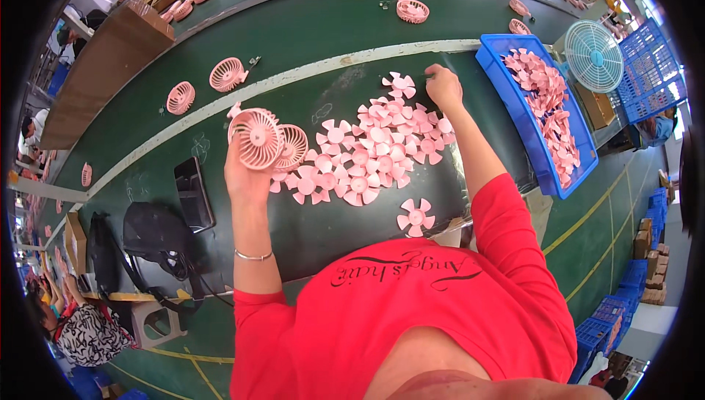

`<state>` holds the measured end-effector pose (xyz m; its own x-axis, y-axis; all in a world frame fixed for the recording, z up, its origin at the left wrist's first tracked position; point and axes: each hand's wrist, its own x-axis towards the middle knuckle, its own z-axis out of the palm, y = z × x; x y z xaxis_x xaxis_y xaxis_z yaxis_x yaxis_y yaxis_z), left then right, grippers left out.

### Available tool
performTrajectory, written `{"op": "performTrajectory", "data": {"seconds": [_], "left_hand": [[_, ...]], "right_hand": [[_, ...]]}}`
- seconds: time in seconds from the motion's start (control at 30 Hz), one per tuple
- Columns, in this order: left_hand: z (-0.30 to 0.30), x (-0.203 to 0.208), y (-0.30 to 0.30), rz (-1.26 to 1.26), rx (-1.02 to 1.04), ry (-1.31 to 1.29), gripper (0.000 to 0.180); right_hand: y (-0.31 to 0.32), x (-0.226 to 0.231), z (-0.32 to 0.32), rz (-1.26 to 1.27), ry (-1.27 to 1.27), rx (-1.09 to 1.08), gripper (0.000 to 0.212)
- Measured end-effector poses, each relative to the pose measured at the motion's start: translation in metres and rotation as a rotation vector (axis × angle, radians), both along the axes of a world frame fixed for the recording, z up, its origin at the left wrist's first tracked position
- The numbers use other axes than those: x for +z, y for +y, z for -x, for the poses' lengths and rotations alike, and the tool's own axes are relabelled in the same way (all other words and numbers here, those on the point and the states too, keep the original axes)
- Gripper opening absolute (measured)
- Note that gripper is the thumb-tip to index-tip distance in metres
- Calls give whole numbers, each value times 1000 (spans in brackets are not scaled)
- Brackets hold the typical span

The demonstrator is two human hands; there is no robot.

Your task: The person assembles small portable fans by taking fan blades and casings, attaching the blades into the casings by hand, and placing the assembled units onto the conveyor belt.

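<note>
My left hand (pixel 247 176) is closed around a pink handheld fan housing (pixel 258 138) with a round slatted cage. A second slatted pink ring (pixel 293 148) sits right beside it, overlapping its edge; whether the two are joined I cannot tell. My right hand (pixel 445 88) is over the far right side of the table with its fingers curled together; what they hold, if anything, is hidden. Just left of it lies a single pink fan blade (pixel 399 85). Between my hands spreads a pile of loose pink fan blades (pixel 374 143). Another blade (pixel 416 218) lies near my body.
A blue bin (pixel 580 152) of pink blades stands at the right, near a pale green fan (pixel 593 46). Beyond the white strip, pink fan housings (pixel 228 74) lie on the green belt (pixel 308 40). At left are a black phone (pixel 194 194) and a black bag (pixel 156 232).
</note>
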<state>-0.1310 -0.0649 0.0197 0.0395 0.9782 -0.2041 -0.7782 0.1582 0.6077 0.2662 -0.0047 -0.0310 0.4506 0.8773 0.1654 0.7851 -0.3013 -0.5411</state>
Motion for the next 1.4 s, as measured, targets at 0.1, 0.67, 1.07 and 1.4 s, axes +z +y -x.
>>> {"op": "performTrajectory", "data": {"seconds": [0.1,0.67,1.07,1.4], "left_hand": [[9,-1,-23,-94,37,46,41],[-6,-5,-62,-29,129,334,36],[-49,-11,-67,-57,-59,422,43],[-66,21,-75,-372,-188,826,54]], "right_hand": [[-3,21,30,-137,-126,233,27],[-4,34,60,-137,-469,239,26],[-110,65,197,-650,-145,951,19],[-139,72,183,-829,-40,519,30]]}}
